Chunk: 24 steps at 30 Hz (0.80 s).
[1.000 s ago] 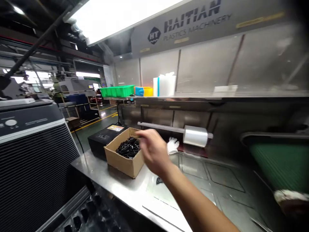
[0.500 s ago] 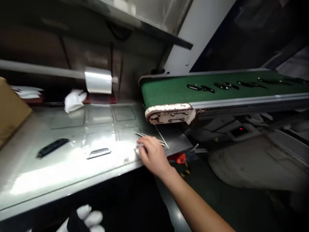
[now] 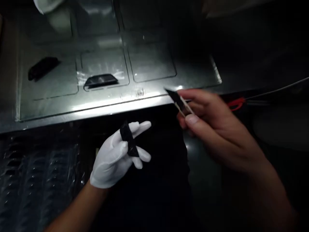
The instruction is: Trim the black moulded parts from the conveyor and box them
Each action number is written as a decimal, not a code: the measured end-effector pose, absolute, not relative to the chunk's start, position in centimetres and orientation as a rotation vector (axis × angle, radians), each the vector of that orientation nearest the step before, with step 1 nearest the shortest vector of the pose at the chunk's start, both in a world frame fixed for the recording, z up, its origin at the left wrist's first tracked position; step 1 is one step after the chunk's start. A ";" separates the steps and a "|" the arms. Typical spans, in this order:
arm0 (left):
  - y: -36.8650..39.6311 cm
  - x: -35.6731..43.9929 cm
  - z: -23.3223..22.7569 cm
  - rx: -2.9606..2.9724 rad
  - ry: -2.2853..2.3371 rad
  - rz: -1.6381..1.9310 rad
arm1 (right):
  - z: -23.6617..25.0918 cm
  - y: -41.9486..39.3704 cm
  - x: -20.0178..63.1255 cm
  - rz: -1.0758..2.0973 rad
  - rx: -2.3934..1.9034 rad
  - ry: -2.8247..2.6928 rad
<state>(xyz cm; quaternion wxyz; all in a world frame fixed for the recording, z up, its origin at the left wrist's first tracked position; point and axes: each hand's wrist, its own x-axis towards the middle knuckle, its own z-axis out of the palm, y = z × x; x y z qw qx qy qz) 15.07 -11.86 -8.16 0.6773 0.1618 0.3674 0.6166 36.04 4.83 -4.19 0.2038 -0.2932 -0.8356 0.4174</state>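
My left hand point(image 3: 112, 158), in a white glove, is closed on a small black plastic part point(image 3: 129, 140), held between thumb and fingers below the table's front edge. To the right, my bare right hand point(image 3: 212, 125) grips a utility knife point(image 3: 180, 102) with a dark, slanted blade pointing up and left. The blade stays apart from the part in my left hand. On the glass-topped table lie a second black part point(image 3: 102, 80), close to the front edge, and another one point(image 3: 43, 67) farther left. Motion blurs my right hand a little.
The table's bright front edge point(image 3: 111, 109) runs across above my hands. At lower left, clear plastic trays point(image 3: 36, 180) hold rows of dark parts. A red-handled tool point(image 3: 236, 103) is behind my right hand. Something white point(image 3: 48, 4) lies at the upper left.
The view has tilted down, and the conveyor is out of sight. My right hand has left the thin tools on the table and now has the knife. My left hand has come up into view.
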 end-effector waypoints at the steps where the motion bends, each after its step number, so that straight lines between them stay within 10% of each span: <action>1: -12.0 15.0 -8.4 0.365 0.816 1.369 | -4.9 3.6 36.4 1.304 -0.777 -2.317; 8: -12.2 15.2 -9.1 0.334 0.825 1.276 | -8.6 -0.5 35.0 1.622 -0.776 -2.244; 24: -12.4 15.9 -9.3 0.364 0.831 1.200 | -9.0 -0.5 34.7 1.287 -0.624 -2.513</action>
